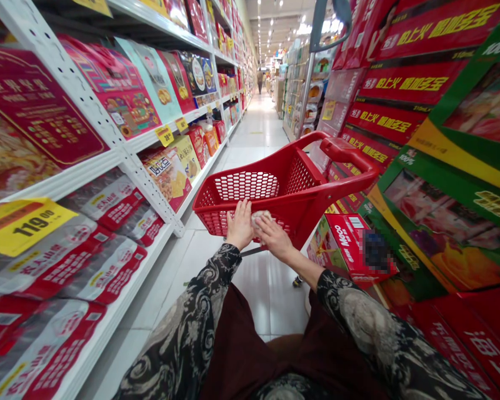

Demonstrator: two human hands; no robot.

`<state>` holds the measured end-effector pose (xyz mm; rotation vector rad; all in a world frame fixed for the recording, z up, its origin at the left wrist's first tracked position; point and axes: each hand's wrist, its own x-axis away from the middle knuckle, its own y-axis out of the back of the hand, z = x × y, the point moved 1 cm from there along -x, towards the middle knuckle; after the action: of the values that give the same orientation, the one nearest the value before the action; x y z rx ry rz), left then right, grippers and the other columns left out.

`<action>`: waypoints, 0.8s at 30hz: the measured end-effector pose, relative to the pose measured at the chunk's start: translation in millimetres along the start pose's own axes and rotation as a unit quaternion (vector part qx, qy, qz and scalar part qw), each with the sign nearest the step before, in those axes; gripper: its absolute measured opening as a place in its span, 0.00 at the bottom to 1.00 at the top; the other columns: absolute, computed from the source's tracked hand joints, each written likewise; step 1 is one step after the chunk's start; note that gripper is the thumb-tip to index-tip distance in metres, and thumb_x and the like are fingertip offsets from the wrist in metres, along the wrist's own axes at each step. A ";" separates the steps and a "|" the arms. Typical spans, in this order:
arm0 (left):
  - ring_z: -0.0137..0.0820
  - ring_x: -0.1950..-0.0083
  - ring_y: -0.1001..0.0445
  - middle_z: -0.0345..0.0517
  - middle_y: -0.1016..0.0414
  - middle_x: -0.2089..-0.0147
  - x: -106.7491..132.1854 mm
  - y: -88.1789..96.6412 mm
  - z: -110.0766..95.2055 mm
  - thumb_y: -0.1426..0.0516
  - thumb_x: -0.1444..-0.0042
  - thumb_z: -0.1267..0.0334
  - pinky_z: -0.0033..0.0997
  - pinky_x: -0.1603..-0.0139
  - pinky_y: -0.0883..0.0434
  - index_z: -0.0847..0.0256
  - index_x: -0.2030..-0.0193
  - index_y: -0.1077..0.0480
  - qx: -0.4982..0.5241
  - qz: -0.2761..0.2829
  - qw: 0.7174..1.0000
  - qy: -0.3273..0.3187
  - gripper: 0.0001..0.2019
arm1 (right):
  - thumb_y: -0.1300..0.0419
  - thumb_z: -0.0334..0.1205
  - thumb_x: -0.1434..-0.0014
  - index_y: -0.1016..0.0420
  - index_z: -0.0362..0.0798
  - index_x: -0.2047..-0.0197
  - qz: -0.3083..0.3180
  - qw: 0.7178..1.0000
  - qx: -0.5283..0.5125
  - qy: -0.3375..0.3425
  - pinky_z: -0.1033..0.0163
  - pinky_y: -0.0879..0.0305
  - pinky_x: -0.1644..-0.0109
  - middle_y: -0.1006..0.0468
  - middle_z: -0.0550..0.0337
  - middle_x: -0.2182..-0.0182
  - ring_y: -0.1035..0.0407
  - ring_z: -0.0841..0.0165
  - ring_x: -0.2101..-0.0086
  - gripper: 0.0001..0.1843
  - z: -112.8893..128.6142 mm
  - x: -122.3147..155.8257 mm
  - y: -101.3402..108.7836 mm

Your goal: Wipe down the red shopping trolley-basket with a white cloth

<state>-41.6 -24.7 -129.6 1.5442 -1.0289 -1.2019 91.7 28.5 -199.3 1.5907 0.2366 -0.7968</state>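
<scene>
Red plastic shopping trolley: a deep basket with honeycomb-mesh walls and a long, curved red handle rising toward the upper right; it stands on the floor directly ahead of the person, and nothing can be made out lying in its basket.

Left hand: open, palm down, fingers slightly spread and resting on the near rim of the trolley, with no visible grip on anything.

Right hand: fingers extended and lying over a pale crumpled wrapped item, just beside the left hand; I cannot tell whether it has hold of the item.

Pale crumpled wrapped item: sits on the near rim between both hands, touching the right hand; what it is cannot be told.

Sleeves: black-and-grey swirl-patterned sleeves cover both forearms, above a dark maroon garment.

Left side: white perforated metal shelving holds flat red boxed goods, with a yellow price tag reading 119.00.

Right side: tall stacked red and green cartons line the aisle, with a red Meco box low beside the trolley.

Floor: pale glossy tiles run ahead to a distant person.
</scene>
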 end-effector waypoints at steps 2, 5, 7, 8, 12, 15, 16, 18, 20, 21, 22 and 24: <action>0.37 0.29 0.59 0.52 0.59 0.29 -0.5 0.6 0.4 0.56 0.46 0.71 0.57 0.35 0.50 0.65 0.32 0.56 0.003 0.003 1.000 0.001 0.32 | 0.51 0.32 0.36 0.30 0.49 0.46 -0.052 0.999 -0.005 -0.011 0.50 0.46 0.36 0.35 0.53 0.41 0.52 0.63 0.37 0.18 -2.0 -17.3 11.2; 0.37 0.29 0.58 0.52 0.58 0.29 -1.0 4.0 0.4 0.57 0.47 0.73 0.57 0.35 0.50 0.66 0.33 0.55 0.001 0.013 1.000 0.006 0.32 | 0.50 0.32 0.36 0.31 0.46 0.45 -0.055 0.998 -0.007 -0.029 0.49 0.48 0.35 0.37 0.51 0.40 0.53 0.62 0.36 0.18 -5.9 -29.5 13.5; 0.37 0.29 0.58 0.51 0.57 0.29 -0.9 6.1 0.2 0.56 0.48 0.73 0.57 0.35 0.50 0.66 0.33 0.55 -0.002 0.018 1.000 0.005 0.33 | 0.49 0.31 0.37 0.30 0.45 0.45 -0.003 1.000 -0.004 -0.027 0.49 0.45 0.36 0.35 0.50 0.41 0.49 0.61 0.38 0.18 -6.4 -20.8 4.1; 0.36 0.29 0.58 0.51 0.57 0.29 -0.8 6.6 0.2 0.55 0.49 0.73 0.57 0.34 0.51 0.66 0.33 0.55 -0.003 0.018 1.000 0.004 0.34 | 0.48 0.31 0.38 0.30 0.45 0.45 0.027 0.999 -0.001 -0.023 0.50 0.43 0.37 0.34 0.50 0.42 0.46 0.60 0.39 0.18 -6.1 -12.2 -2.1; 0.36 0.29 0.58 0.50 0.57 0.29 -0.4 5.7 0.4 0.55 0.51 0.74 0.57 0.34 0.51 0.67 0.33 0.55 -0.005 0.005 1.000 0.004 0.35 | 0.48 0.29 0.38 0.28 0.43 0.47 0.076 0.997 0.015 -0.008 0.49 0.38 0.41 0.31 0.49 0.44 0.42 0.58 0.41 0.17 -6.3 24.8 -13.6; 0.36 0.29 0.57 0.51 0.56 0.29 -0.7 4.0 -0.7 0.54 0.52 0.75 0.57 0.34 0.52 0.66 0.33 0.54 -0.002 -0.003 1.000 0.012 0.36 | 0.51 0.29 0.37 0.28 0.44 0.48 0.007 1.000 0.022 -0.012 0.48 0.38 0.41 0.31 0.50 0.44 0.44 0.59 0.40 0.17 -15.2 30.7 8.8; 0.36 0.29 0.57 0.51 0.55 0.30 -1.1 3.5 -1.6 0.54 0.52 0.75 0.57 0.34 0.52 0.66 0.33 0.54 -0.001 -0.005 1.000 0.018 0.35 | 0.52 0.28 0.37 0.28 0.46 0.47 -0.031 0.999 0.024 -0.025 0.48 0.39 0.40 0.32 0.51 0.43 0.46 0.60 0.39 0.18 -20.5 28.0 21.1; 0.38 0.30 0.55 0.54 0.54 0.30 -2.2 2.6 -4.9 0.54 0.51 0.73 0.59 0.34 0.53 0.68 0.34 0.52 0.003 -0.014 0.999 0.032 0.34 | 0.53 0.29 0.36 0.31 0.49 0.45 -0.107 0.992 0.031 -0.064 0.48 0.45 0.36 0.35 0.54 0.41 0.51 0.63 0.37 0.20 -32.9 20.4 46.5; 0.40 0.30 0.56 0.56 0.53 0.30 -3.3 1.5 -11.1 0.53 0.51 0.72 0.60 0.34 0.54 0.70 0.34 0.52 0.005 -0.032 0.999 0.040 0.34 | 0.53 0.31 0.35 0.32 0.51 0.44 -0.155 0.982 0.041 -0.098 0.48 0.49 0.34 0.37 0.56 0.40 0.55 0.65 0.36 0.20 -44.0 14.6 65.1; 0.40 0.29 0.56 0.56 0.54 0.30 -3.8 1.1 -15.4 0.53 0.51 0.71 0.60 0.34 0.54 0.71 0.34 0.52 0.006 -0.044 0.998 0.035 0.34 | 0.54 0.32 0.35 0.32 0.51 0.44 -0.163 0.980 0.046 -0.101 0.48 0.50 0.34 0.36 0.57 0.40 0.56 0.65 0.36 0.19 -47.4 13.3 69.9; 0.40 0.29 0.57 0.56 0.55 0.30 -4.3 0.7 -20.3 0.53 0.51 0.71 0.60 0.34 0.54 0.70 0.34 0.53 0.006 -0.055 0.998 0.024 0.35 | 0.54 0.32 0.35 0.31 0.51 0.45 -0.161 0.981 0.049 -0.097 0.49 0.49 0.34 0.35 0.57 0.40 0.55 0.66 0.36 0.19 -49.0 13.2 71.3; 0.40 0.29 0.59 0.55 0.57 0.29 -5.1 0.2 -31.0 0.52 0.51 0.71 0.58 0.34 0.53 0.69 0.33 0.54 0.006 -0.062 0.998 -0.011 0.36 | 0.54 0.32 0.34 0.30 0.50 0.46 -0.138 0.986 0.053 -0.070 0.51 0.46 0.36 0.33 0.56 0.42 0.53 0.67 0.36 0.18 -46.6 14.3 66.3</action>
<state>-12.1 -15.0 -124.4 1.6278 -0.9676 -1.3015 156.9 54.6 -156.3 1.6134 0.3222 -1.1481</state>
